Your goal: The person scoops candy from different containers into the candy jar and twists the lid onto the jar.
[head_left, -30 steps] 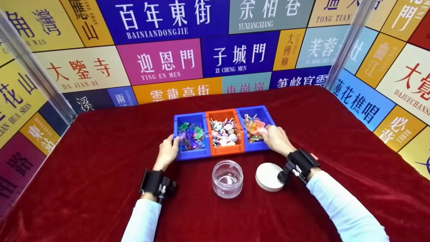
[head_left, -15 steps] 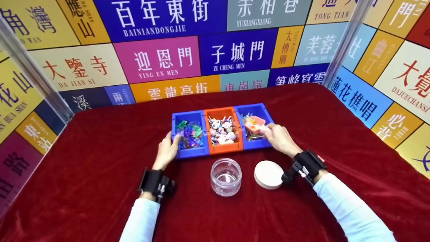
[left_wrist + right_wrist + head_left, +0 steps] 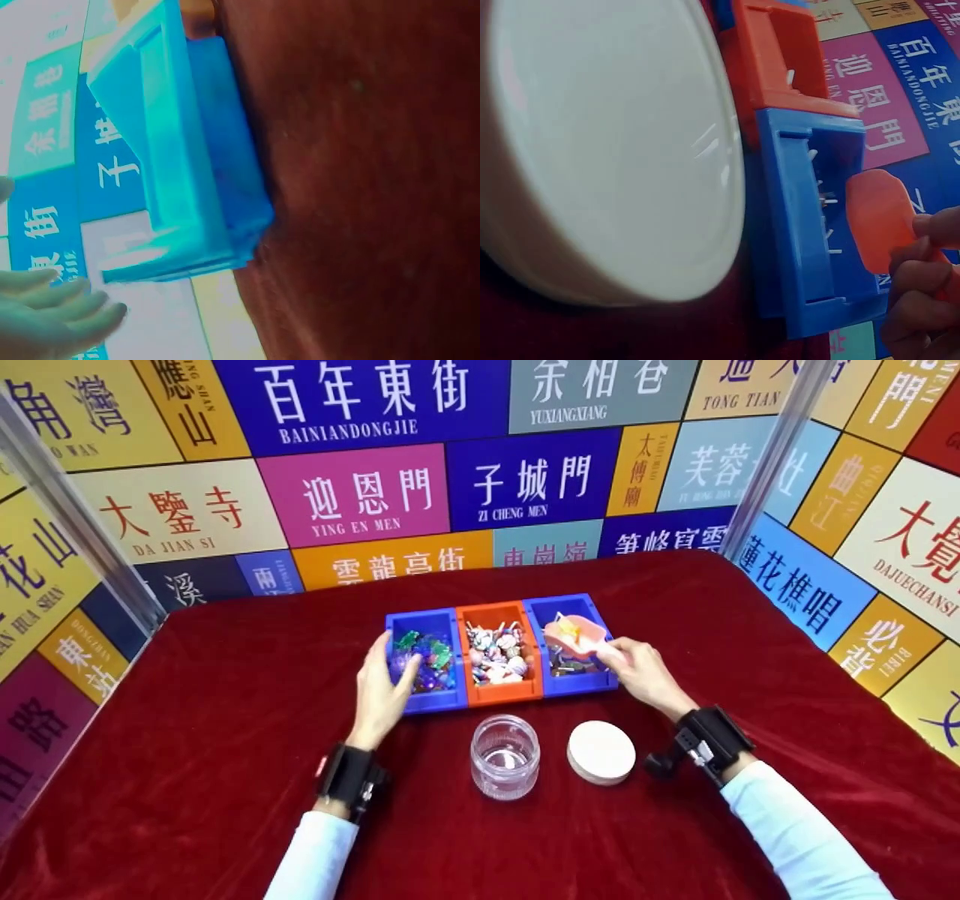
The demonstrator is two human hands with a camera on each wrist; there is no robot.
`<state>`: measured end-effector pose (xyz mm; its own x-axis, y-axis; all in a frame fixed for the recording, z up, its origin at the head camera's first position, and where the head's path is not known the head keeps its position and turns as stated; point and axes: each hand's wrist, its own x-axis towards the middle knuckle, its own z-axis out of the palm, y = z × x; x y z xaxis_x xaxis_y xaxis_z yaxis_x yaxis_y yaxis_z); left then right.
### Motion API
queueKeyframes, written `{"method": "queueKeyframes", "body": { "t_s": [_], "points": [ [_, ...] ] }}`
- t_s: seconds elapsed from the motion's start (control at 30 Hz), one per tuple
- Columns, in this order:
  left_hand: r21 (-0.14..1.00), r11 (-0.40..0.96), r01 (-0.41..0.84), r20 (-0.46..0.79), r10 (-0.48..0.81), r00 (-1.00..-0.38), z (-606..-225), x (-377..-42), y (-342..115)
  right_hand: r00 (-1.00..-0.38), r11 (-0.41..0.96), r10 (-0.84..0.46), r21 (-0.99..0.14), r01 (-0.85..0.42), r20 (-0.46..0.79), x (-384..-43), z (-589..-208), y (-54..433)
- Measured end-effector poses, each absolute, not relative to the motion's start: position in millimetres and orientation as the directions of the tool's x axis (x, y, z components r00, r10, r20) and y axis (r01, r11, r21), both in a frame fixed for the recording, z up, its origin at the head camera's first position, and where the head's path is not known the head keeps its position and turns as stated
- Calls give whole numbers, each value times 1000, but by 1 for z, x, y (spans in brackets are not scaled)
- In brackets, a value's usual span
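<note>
Right hand (image 3: 646,673): grasping pink scoop (image 3: 576,637), right of frame centre, over right-end blue bin (image 3: 581,684) | Left hand (image 3: 379,694): released, fingers extended, at left-end blue bin (image 3: 436,706) | Clear jar (image 3: 504,781), white lid (image 3: 600,751): below centre

Pink scoop (image 3: 589,642) over right blue bin (image 3: 581,683)

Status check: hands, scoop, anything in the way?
Right hand grips loaded scoop over right blue bin. Left hand at left blue bin. Jar uncapped; nothing visibly in the way.
</note>
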<state>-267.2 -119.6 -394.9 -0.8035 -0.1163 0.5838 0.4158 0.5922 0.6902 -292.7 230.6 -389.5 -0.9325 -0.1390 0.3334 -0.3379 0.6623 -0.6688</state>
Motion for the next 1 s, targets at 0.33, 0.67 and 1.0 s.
{"method": "queueKeyframes", "body": {
  "t_s": [0.33, 0.67, 1.0],
  "points": [
    [669, 490, 559, 568, 149, -810, -389, -251, -104, -953, 576, -147, -760, -300, 265, -280, -381, 238],
    [805, 372, 463, 250, 494, -833, -392, -238, -97, -943, 437, -254, -845, -310, 214, -251, -360, 227],
    [876, 257, 408, 132, 686, -715, -396, -234, -86, -869, 334, -445, -860, -387, 218, -240, -360, 222]
  ]
}}
